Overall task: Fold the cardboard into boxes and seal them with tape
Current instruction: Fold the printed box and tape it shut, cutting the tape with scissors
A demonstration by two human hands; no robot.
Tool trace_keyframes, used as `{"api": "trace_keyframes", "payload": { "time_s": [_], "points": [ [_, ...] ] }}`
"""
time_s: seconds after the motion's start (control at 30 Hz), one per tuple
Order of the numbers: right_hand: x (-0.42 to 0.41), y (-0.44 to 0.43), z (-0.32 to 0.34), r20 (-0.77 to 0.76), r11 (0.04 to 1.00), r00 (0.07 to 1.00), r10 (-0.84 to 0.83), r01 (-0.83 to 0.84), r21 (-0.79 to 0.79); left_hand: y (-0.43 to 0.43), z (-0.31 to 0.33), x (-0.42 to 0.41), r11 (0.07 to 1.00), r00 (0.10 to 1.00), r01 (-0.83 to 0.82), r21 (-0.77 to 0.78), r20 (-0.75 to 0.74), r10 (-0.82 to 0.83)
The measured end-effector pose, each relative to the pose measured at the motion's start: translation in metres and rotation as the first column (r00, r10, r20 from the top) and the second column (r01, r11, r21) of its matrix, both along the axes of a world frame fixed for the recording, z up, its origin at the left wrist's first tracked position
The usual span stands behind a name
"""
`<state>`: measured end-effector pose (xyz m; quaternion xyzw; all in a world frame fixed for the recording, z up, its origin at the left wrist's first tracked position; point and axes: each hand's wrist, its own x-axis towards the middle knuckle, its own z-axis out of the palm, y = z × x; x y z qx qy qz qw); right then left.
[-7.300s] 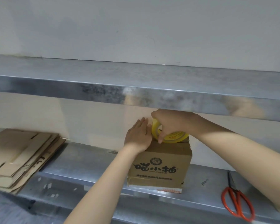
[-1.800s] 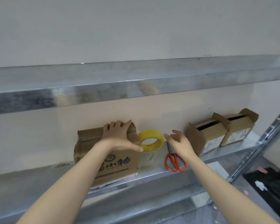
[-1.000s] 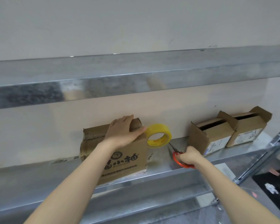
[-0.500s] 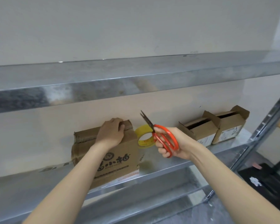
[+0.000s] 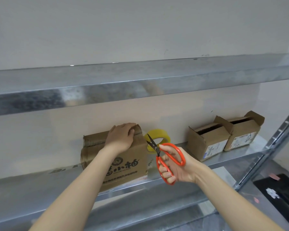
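Note:
A brown cardboard box (image 5: 128, 165) with black printed characters stands on the metal shelf (image 5: 40, 190). My left hand (image 5: 119, 139) rests on its top right edge, fingers bent over the far side. Just right of the box a yellow tape roll (image 5: 158, 134) stands on edge. My right hand (image 5: 175, 167) grips red-handled scissors (image 5: 171, 161), whose dark blades are slightly parted and point up-left at the gap between box and roll.
Two smaller cardboard boxes (image 5: 208, 140) (image 5: 242, 132) with raised top flaps stand further right on the same shelf. An upper metal shelf (image 5: 140, 84) hangs low overhead. A slanted metal upright (image 5: 274, 144) borders the right side, with floor and a dark object beyond.
My right hand picked the scissors up off the shelf and brought them left, blades now at the tape beside the box. My left hand has stayed on the box top.

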<state>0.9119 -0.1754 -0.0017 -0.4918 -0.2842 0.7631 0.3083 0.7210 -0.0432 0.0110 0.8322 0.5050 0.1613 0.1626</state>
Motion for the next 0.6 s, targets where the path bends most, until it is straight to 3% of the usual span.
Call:
{"api": "trace_keyframes", "payload": {
  "time_s": [0.27,0.6],
  "points": [
    [-0.014,0.019,-0.007,-0.041,0.998,0.998,-0.055,0.056,0.023,0.001,-0.004,0.001,1.0,1.0,-0.015,0.016,-0.005,0.015],
    [-0.029,0.028,0.003,0.071,0.978,0.979,-0.191,0.184,0.098,0.005,-0.006,0.001,0.999,0.999,-0.037,0.033,-0.014,0.038]
  ]
}}
